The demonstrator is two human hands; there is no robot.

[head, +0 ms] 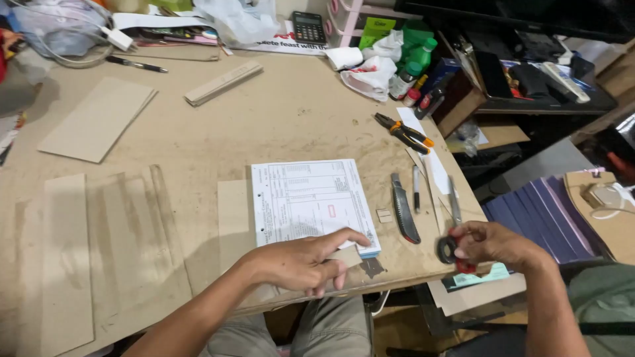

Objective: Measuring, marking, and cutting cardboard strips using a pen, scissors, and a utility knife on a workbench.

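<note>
1. Left hand (305, 264) resting palm down at the near edge of the worktable (198, 132), fingers spread flat, gripping nothing; fingertips pressing the near right corner of a pad of printed forms (309, 203) and a small piece of card (347, 256) tucked under that corner.
2. Right hand (493, 243) raised just off the near right corner of the table, fingers closed around a small roll of dark tape (447, 249) with something red behind it; cannot tell what the red part is.
3. Pad of forms lying near the middle of the table, slightly to the right, stacked thick, punched holes along its left edge.
4. Just right of the pad: a tiny card square (383, 215), then a folding utility knife (403, 208) lying lengthwise, a dark pen (416, 188) beside it, and a slim metal tool (454, 198) further right.
5. Farther back on the right: pliers with orange and black handles (405, 134) next to white paper strips (423, 149).
6. Left side: flat cardboard pieces (96, 119), one far left, long strips nearer.
7. Far edge: a wooden strip (223, 82), a black pen (135, 64), a calculator (308, 28), crumpled bags and bottles.
</note>
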